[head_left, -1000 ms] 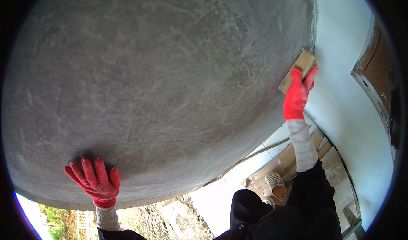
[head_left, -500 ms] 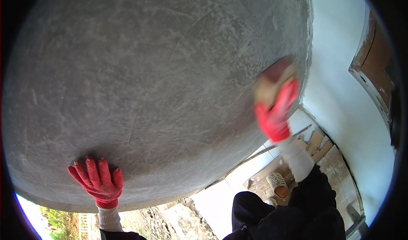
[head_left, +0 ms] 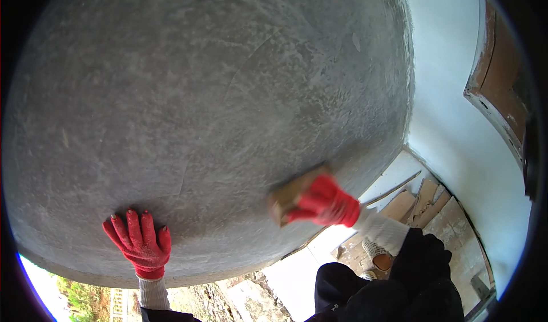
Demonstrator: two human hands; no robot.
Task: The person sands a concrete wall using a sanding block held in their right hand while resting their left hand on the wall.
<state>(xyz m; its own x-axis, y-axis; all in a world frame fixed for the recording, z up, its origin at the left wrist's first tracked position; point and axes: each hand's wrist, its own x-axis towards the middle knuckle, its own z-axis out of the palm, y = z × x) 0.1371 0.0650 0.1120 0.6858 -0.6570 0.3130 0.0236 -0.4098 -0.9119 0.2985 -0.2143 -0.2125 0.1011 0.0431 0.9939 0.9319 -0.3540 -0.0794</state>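
A grey plastered wall (head_left: 171,105) fills most of the head view. My left hand (head_left: 141,245), in a red coated glove, lies flat against its lower left part with the fingers spread. On the lower right of the wall, my right hand (head_left: 328,203) grips a tan sanding block (head_left: 297,193) in a matching red glove. Slight motion blur softens the block and that hand. The block lies against the grey surface, and its working face is hidden.
A white wall (head_left: 439,77) meets the grey one at the right, with a brown-framed opening (head_left: 502,77) beyond. Below are cardboard pieces (head_left: 425,199), a patterned shoe (head_left: 377,253) and pale floor tiles (head_left: 294,265). Greenery (head_left: 80,296) and rough ground show lower left.
My right hand has swept the sanding block down and to the left along the grey wall, away from the corner. The left hand keeps its place on the wall; the view has shifted slightly.
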